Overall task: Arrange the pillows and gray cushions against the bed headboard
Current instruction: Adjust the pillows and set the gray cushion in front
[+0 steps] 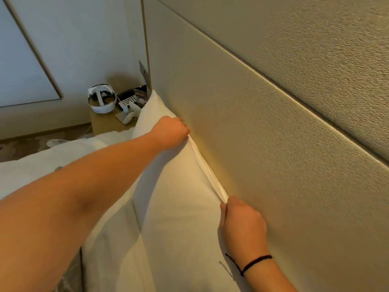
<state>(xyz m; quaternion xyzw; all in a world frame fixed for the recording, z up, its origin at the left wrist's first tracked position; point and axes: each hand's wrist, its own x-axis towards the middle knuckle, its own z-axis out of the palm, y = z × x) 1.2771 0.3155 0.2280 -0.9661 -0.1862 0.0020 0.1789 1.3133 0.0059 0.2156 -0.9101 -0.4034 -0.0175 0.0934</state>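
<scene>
A large white pillow [179, 207] stands on edge against the beige padded headboard [263, 133]. My left hand [170, 131] grips the pillow's top edge near its far corner, fingers curled over the seam. My right hand [242, 224] pinches the same top edge closer to me, right beside the headboard; a black cord sits on that wrist. A second white pillow [113, 239] leans in front of the first one, partly hidden by my left forearm. No gray cushion shows in this view.
A wooden nightstand [105, 123] at the bed's far side carries a white headset [102, 99], a remote control [127, 101] and small items. White bedding [42, 165] covers the bed at left. Patterned carpet [25, 144] lies beyond it.
</scene>
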